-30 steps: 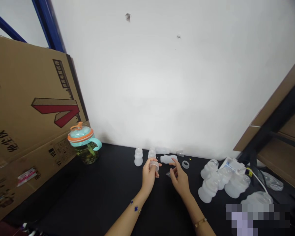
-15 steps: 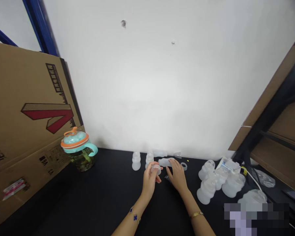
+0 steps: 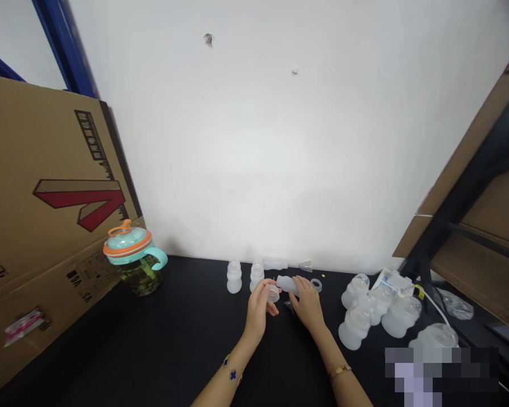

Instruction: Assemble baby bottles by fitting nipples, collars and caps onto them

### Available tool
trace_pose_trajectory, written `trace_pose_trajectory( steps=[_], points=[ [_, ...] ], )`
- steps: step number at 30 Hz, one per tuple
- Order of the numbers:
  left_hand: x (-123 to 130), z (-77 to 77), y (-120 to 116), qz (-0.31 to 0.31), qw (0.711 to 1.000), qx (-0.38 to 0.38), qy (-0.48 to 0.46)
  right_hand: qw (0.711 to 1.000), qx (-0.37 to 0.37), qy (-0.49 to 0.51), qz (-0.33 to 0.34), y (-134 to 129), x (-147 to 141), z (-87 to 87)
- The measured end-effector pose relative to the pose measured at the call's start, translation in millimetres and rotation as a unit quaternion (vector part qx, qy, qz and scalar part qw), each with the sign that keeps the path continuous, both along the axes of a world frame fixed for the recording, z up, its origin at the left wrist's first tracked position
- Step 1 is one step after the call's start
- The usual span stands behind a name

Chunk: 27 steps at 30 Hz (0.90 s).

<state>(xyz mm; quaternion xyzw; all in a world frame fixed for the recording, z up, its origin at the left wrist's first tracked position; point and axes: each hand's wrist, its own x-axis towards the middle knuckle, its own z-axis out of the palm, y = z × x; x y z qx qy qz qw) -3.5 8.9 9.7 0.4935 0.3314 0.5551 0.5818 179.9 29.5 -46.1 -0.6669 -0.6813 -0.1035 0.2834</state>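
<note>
My left hand (image 3: 259, 308) is closed on a small clear ring-shaped cap (image 3: 273, 293), held between thumb and fingers. My right hand (image 3: 307, 302) is wrapped over a translucent white bottle (image 3: 287, 284) that lies on its side, its neck toward the left hand. A clear pointed piece (image 3: 289, 306) lies partly hidden beneath the right hand. Just right of that hand is a translucent ring (image 3: 316, 285). Two small baby bottles, one (image 3: 234, 277) at left and another (image 3: 257, 275) behind the left hand, stand upright.
Several translucent bottles (image 3: 355, 325) cluster at the right beside a white box (image 3: 393, 282) with a cable. A teal-and-orange lidded jug (image 3: 134, 257) stands at left by a large carton (image 3: 46, 226). Another bottle (image 3: 275, 264) and a clear cover (image 3: 306, 266) lie along the wall.
The lying bottle has tilted slightly, and its neck has shifted a little to the right. In my left hand the ring-shaped cap has turned toward the bottle. The view has shifted slightly.
</note>
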Motion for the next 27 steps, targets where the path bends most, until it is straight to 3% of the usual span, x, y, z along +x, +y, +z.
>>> trace_pose_trajectory(
  steps=[7, 27],
  points=[
    [0, -0.8, 0, -0.001, 0.998, 0.011, 0.055, 0.995, -0.057, 0.066, -0.048, 0, 12, -3.6],
    [9, -16.1, 4, -0.043, 0.999, 0.014, 0.026, 0.995, -0.001, 0.097, -0.022, -4, 12, -6.3]
  ],
)
